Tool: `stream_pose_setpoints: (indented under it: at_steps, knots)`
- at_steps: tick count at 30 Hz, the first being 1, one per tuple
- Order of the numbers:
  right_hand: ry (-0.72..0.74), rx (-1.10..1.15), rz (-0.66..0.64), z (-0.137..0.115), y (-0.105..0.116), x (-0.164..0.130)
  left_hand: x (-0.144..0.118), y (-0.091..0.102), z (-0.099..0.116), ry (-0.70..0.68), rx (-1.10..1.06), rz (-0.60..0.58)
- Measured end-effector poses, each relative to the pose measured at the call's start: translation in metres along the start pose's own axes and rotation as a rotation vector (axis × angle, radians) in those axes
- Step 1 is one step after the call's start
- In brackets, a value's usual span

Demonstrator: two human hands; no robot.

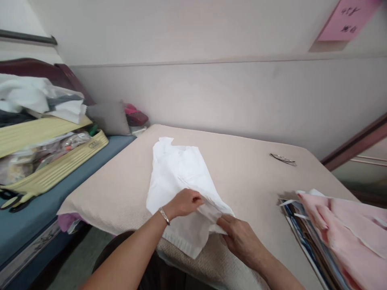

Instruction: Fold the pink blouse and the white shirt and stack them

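My left hand [184, 203] and right hand [238, 237] each grip a fold of the creased white cotton garment [181, 189], lying half-folded on the beige padded bench [250, 181].

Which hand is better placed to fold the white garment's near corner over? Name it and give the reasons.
Right. The right hand already pinches the white garment at its near corner; the left hand rests mid-cloth, pressing the fold.

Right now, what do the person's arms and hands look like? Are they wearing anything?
Both arms are bare, with no sleeves in view and no gloves. The left hand has a thin silver metal bracelet around its wrist. The right hand wears nothing that I can see: no ring, watch or bracelet shows.
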State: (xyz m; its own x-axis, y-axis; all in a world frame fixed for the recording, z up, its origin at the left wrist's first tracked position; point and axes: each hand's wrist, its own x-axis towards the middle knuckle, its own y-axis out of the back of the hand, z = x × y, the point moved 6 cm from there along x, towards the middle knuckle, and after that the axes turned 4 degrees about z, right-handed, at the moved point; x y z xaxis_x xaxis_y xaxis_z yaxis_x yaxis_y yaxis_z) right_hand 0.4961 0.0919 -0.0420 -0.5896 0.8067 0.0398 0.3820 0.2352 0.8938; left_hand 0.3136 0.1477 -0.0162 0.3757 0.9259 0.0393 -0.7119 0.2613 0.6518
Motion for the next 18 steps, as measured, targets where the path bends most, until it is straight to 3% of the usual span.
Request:
stream_pose_setpoints:
  at_steps: [2, 4, 7, 9, 12, 15, 18]
  knots:
    - [-0.03, 0.134, 0.012, 0.0, 0.01, 0.001, 0.002, 0.01, -0.009, 0.013, 0.057, 0.058]
    - [-0.119, 0.41, 0.084, 0.015, 0.031, 0.0, 0.004, 0.019, -0.017, 0.027, 0.056, 0.075]
    - [-0.467, 0.793, 0.416, 0.073, 0.07, -0.013, 0.004, 0.037, -0.026, 0.07, 0.015, 0.094]
    - [-0.724, 0.857, 0.643, 0.115, 0.086, -0.032, 0.002, 0.051, -0.028, 0.098, -0.041, 0.133]
    - [-0.89, 0.818, 0.722, 0.148, 0.091, -0.05, 0.0, 0.063, -0.02, 0.092, -0.137, 0.216]
    - [-0.891, 0.785, 0.705, 0.151, 0.088, -0.054, -0.005, 0.054, -0.001, -0.006, -0.042, 0.292]
    - [-0.894, 0.768, 0.714, 0.144, 0.09, -0.053, -0.014, 0.013, 0.025, -0.209, 0.276, 0.263]
